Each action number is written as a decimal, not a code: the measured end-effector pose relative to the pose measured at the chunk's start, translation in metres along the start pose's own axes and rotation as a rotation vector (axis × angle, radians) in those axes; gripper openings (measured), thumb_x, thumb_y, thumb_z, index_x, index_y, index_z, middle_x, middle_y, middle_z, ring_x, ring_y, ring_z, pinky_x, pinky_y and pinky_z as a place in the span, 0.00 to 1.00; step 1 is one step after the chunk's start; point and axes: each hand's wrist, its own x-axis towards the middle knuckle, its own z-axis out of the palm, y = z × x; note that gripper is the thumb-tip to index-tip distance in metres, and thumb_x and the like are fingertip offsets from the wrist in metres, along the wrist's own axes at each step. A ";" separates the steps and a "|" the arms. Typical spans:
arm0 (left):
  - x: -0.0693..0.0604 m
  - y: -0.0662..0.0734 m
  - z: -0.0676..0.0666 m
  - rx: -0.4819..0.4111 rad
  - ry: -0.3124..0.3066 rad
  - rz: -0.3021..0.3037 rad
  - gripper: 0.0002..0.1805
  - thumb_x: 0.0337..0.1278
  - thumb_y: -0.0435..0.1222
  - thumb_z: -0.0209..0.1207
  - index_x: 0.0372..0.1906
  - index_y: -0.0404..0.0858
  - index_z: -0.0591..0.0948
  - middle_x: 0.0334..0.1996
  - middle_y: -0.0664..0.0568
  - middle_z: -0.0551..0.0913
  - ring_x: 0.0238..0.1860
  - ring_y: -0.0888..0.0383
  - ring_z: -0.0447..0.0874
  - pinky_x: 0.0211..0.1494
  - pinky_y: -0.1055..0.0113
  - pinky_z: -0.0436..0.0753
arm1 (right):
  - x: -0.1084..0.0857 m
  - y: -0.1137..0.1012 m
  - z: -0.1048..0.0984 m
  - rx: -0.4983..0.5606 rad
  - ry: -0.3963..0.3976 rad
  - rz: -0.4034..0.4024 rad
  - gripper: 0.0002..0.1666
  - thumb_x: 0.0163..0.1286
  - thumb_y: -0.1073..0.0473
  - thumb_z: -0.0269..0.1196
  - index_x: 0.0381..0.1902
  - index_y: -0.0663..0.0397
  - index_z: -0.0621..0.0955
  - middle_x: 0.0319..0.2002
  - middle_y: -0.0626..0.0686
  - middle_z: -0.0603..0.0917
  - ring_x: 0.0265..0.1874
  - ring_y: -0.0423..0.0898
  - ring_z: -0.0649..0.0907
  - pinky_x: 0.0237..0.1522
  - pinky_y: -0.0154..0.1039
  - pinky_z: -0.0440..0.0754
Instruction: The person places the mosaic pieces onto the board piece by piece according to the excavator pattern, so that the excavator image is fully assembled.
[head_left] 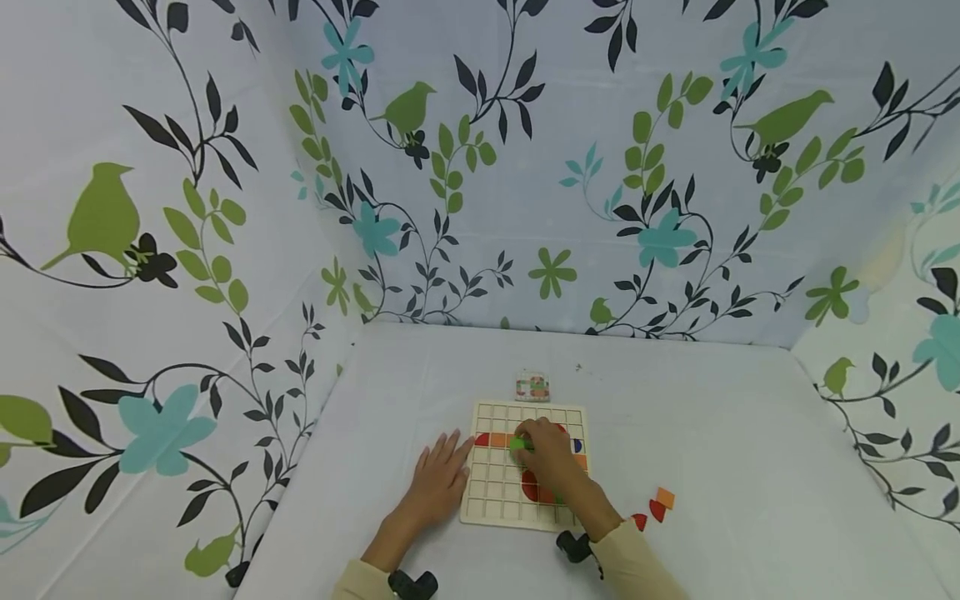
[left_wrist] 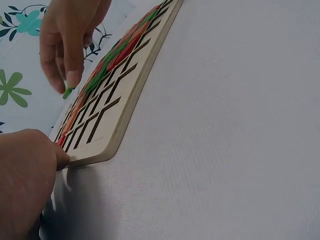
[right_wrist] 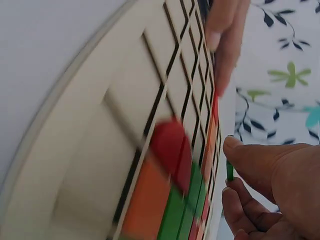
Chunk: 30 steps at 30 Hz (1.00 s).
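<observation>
A pale wooden grid board [head_left: 491, 504] lies flat, with red, orange, green and blue pieces set in some of its squares. Between thumb and fingers my right hand [head_left: 550, 454] pinches a small green piece [right_wrist: 230, 170], held just above the board's upper middle. In the right wrist view a red rounded pair of pieces [right_wrist: 170, 145] sits beside orange and green ones. My left hand [head_left: 441, 471] lies with spread fingers along the board's left edge, fingertips near a red piece [head_left: 482, 439]. The right hand covers part of the board in the head view.
A small card with a coloured pattern [head_left: 532, 386] lies beyond the board's far edge. To the right, an orange square [head_left: 665, 498] and red pieces [head_left: 657, 510] lie loose on the white table [head_left: 735, 450]. Patterned cloth [head_left: 480, 208] hangs behind and at both sides.
</observation>
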 end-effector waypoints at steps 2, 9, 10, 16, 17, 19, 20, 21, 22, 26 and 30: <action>0.000 0.000 0.001 0.001 -0.003 0.005 0.28 0.83 0.40 0.47 0.82 0.43 0.66 0.83 0.39 0.59 0.84 0.35 0.51 0.80 0.30 0.51 | 0.005 -0.010 0.011 -0.024 -0.016 -0.033 0.15 0.69 0.58 0.74 0.49 0.53 0.83 0.43 0.51 0.82 0.43 0.48 0.80 0.51 0.56 0.76; -0.001 0.002 -0.001 0.007 0.001 0.027 0.28 0.83 0.39 0.48 0.81 0.41 0.67 0.82 0.37 0.61 0.83 0.33 0.53 0.78 0.27 0.53 | 0.015 -0.036 0.036 -0.111 -0.010 -0.078 0.10 0.67 0.56 0.76 0.41 0.49 0.85 0.39 0.47 0.81 0.42 0.46 0.80 0.44 0.47 0.71; -0.001 0.002 -0.001 0.005 0.002 0.030 0.28 0.83 0.39 0.48 0.81 0.41 0.68 0.81 0.37 0.62 0.83 0.33 0.54 0.78 0.27 0.54 | 0.015 -0.037 0.037 -0.125 -0.008 -0.086 0.10 0.67 0.56 0.76 0.41 0.50 0.85 0.39 0.47 0.81 0.41 0.46 0.80 0.44 0.47 0.71; -0.002 0.005 -0.003 0.013 0.008 0.035 0.28 0.82 0.37 0.49 0.80 0.39 0.68 0.81 0.36 0.62 0.82 0.32 0.55 0.78 0.28 0.55 | 0.014 -0.038 0.042 -0.162 -0.007 -0.130 0.08 0.67 0.57 0.75 0.41 0.50 0.87 0.40 0.48 0.83 0.42 0.48 0.82 0.43 0.46 0.74; -0.003 0.005 -0.003 0.017 0.009 0.035 0.28 0.82 0.37 0.48 0.80 0.39 0.68 0.81 0.36 0.62 0.82 0.32 0.55 0.78 0.28 0.55 | 0.013 -0.038 0.042 -0.163 -0.007 -0.142 0.07 0.68 0.58 0.75 0.41 0.50 0.87 0.41 0.49 0.84 0.43 0.48 0.83 0.43 0.47 0.75; -0.003 0.005 -0.003 0.021 0.011 0.033 0.28 0.82 0.38 0.49 0.80 0.39 0.68 0.81 0.36 0.62 0.82 0.32 0.55 0.78 0.28 0.55 | 0.012 -0.039 0.041 -0.167 -0.004 -0.166 0.05 0.68 0.60 0.74 0.41 0.51 0.88 0.41 0.50 0.84 0.43 0.49 0.83 0.44 0.47 0.76; -0.003 0.005 -0.003 0.025 0.012 0.031 0.28 0.82 0.38 0.48 0.80 0.39 0.68 0.81 0.36 0.62 0.82 0.32 0.55 0.78 0.28 0.55 | 0.012 -0.039 0.041 -0.170 -0.002 -0.175 0.05 0.69 0.61 0.74 0.41 0.51 0.88 0.41 0.50 0.84 0.43 0.49 0.83 0.44 0.48 0.77; -0.003 0.004 -0.003 0.026 0.012 0.029 0.28 0.82 0.38 0.48 0.80 0.39 0.68 0.81 0.36 0.62 0.82 0.32 0.55 0.78 0.28 0.55 | 0.011 -0.039 0.041 -0.172 0.001 -0.183 0.05 0.69 0.62 0.73 0.41 0.51 0.88 0.41 0.50 0.84 0.43 0.49 0.83 0.45 0.48 0.77; -0.003 0.004 -0.003 0.027 0.012 0.027 0.28 0.82 0.38 0.48 0.80 0.39 0.68 0.81 0.36 0.62 0.82 0.32 0.55 0.78 0.29 0.55 | 0.011 -0.039 0.041 -0.176 0.005 -0.191 0.05 0.69 0.63 0.73 0.41 0.52 0.88 0.41 0.50 0.84 0.43 0.49 0.83 0.44 0.48 0.77; -0.002 0.003 -0.003 0.025 0.019 0.029 0.28 0.82 0.38 0.49 0.80 0.40 0.68 0.81 0.37 0.63 0.82 0.33 0.55 0.78 0.28 0.55 | 0.011 -0.039 0.040 -0.193 0.014 -0.199 0.05 0.69 0.62 0.73 0.42 0.51 0.88 0.42 0.50 0.84 0.43 0.48 0.83 0.45 0.48 0.78; -0.002 0.003 -0.004 0.018 0.018 0.031 0.28 0.82 0.38 0.49 0.80 0.39 0.68 0.81 0.37 0.63 0.82 0.32 0.55 0.78 0.28 0.55 | 0.007 -0.034 0.035 -0.159 0.023 -0.189 0.06 0.69 0.62 0.73 0.43 0.49 0.88 0.43 0.50 0.84 0.44 0.49 0.83 0.47 0.50 0.79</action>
